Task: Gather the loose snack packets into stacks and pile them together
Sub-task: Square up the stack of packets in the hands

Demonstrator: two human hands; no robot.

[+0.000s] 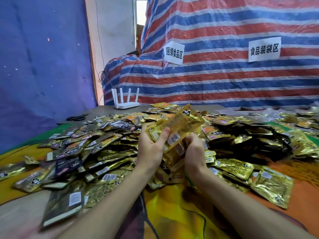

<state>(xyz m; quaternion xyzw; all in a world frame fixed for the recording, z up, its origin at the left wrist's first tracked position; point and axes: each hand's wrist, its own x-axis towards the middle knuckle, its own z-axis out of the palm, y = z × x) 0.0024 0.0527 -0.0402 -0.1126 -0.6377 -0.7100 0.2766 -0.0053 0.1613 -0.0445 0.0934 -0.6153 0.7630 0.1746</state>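
A big heap of loose snack packets (107,145), gold and dark, covers the table from left to right. Above the heap's middle, my left hand (151,149) and my right hand (195,152) together hold a small stack of gold packets (177,131), tilted up to the right. My left thumb presses on the stack's top face near a barcode label. My right hand's fingers curl around the stack's lower end. Further gold packets (272,185) lie singly at the right.
A white router with several antennas (126,100) stands at the table's far edge, black scissors (76,117) left of it. A striped tarp wall with two paper signs (264,49) rises behind. A colourful cloth (181,213) covers the near table.
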